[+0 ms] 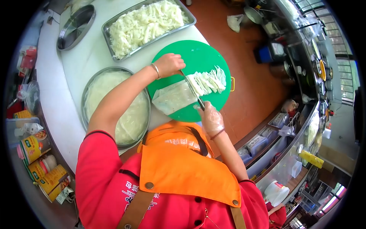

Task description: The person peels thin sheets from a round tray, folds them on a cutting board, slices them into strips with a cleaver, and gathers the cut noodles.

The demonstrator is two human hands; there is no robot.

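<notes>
My right hand (211,120), in a clear plastic glove, is closed around the dark handle of a long knife (193,88). My left hand (170,65), a bracelet at its wrist, is closed at the far end of the blade. The knife lies across a folded pale noodle sheet (173,97) on a round green cutting board (198,57). Right of the blade, cut noodle strips (207,82) lie in a loose row. Beside the board, a round metal pan (148,110) contains more pale, translucent sheets (131,124), partly hidden by my left arm.
A rectangular metal tray (194,19) heaped with cut strips (146,24) stands at the back of the white table (51,82). Near it rests a round metal pan (77,27). Shelves with boxes and containers (257,145) line the right. A co-worker's red sleeve (278,217) shows at lower right.
</notes>
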